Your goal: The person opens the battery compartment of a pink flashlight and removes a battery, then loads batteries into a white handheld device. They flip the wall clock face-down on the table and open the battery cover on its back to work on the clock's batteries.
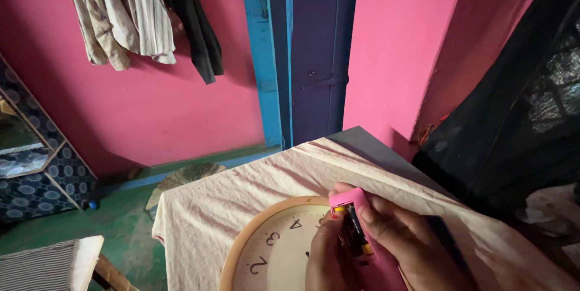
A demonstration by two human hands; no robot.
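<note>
Pink case, seemingly holding black-and-yellow battery

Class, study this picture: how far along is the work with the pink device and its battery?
Done: a battery sits in the pink device, its bay uncovered. In hand: both hands, left hand and right hand, grip it over the wall clock. Left: no cover is visible on the bay.

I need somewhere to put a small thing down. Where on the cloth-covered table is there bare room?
Bare cloth lies between the wall clock and the far and left edges. It is crowded at the near side, where both hands hold a pink device.
</note>
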